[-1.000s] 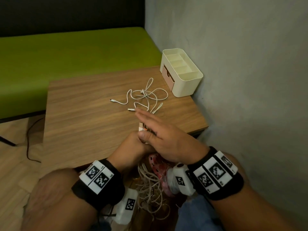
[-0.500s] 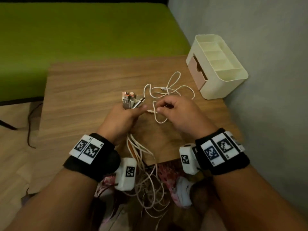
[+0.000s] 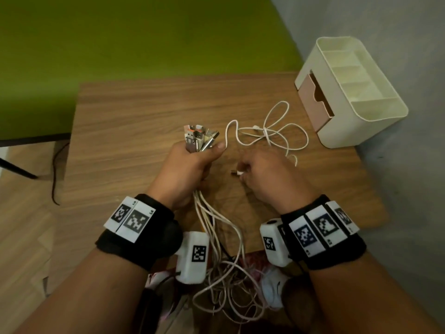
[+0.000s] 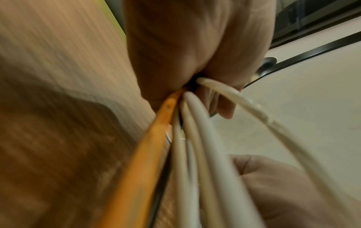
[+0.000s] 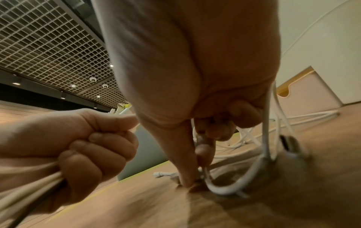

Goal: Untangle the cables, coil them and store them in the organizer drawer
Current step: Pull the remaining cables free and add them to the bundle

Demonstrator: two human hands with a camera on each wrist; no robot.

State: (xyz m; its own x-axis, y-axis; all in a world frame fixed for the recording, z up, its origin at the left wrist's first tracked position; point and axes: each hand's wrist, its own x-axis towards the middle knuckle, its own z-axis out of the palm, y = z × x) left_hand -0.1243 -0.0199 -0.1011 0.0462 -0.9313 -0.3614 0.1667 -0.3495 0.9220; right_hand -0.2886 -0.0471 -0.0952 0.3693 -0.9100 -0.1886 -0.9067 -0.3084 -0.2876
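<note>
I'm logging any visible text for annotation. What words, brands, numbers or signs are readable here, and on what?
None can be read.
Wristbands: black-and-white square marker patterns, with tiny marks at the tag corners too small to read.
Wrist camera housings: the same kind of marker pattern, no words.
Organizer, cables, plugs: no lettering visible.

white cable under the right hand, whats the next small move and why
Probably lift the plug end that the right hand pinches and draw it out of the loose white cable tangle on the table. The left hand already grips a bundle of plugs, and the organizer drawer sits slightly open.
</note>
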